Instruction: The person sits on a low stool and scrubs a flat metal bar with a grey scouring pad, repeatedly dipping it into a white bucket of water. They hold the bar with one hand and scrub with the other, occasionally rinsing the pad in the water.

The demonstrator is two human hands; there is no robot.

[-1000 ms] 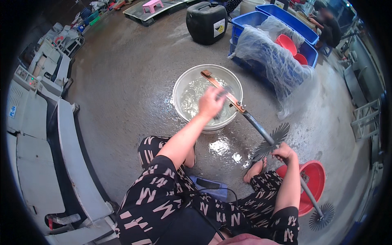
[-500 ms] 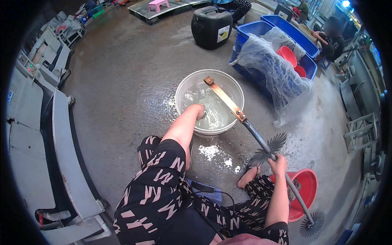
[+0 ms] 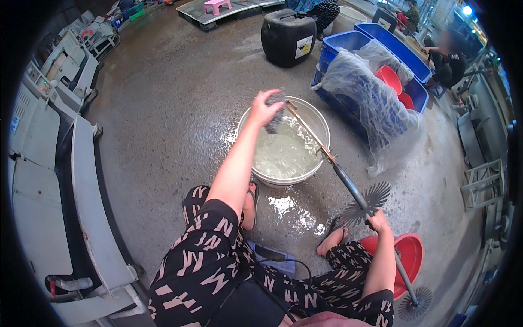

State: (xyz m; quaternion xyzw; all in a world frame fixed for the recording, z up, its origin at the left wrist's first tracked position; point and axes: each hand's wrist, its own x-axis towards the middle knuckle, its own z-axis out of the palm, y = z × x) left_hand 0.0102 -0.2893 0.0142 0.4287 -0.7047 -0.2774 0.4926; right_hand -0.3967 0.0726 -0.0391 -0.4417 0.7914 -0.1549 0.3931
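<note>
My left hand (image 3: 263,110) is raised over the rim of the white bucket (image 3: 327,128), its fingers closed on a dark grey, coarse-textured wad (image 3: 275,115). Cloudy, rippling water (image 3: 284,150) fills part of the bucket. In my right hand (image 3: 378,220), at the right, is a long grey metal rod (image 3: 350,183). A dark fan-bladed disc (image 3: 376,197) sits on the rod just beyond that hand, and another bladed disc (image 3: 415,303) is at its near end. The copper strip (image 3: 310,132) at the rod's far end slants over the bucket, beside the wad.
A red basin (image 3: 412,253) stands below my right forearm. Blue crates (image 3: 348,103) with clear plastic sheeting (image 3: 376,98) and red bowls (image 3: 388,79) are beyond, next to a black jerrycan (image 3: 283,41). White machine panels (image 3: 81,180) line the left. A person (image 3: 449,60) sits far right.
My left hand has come up out of the water, now with the grey wad in it. The rod has turned slightly, its copper strip now seen edge-on; my right hand still grips it.
</note>
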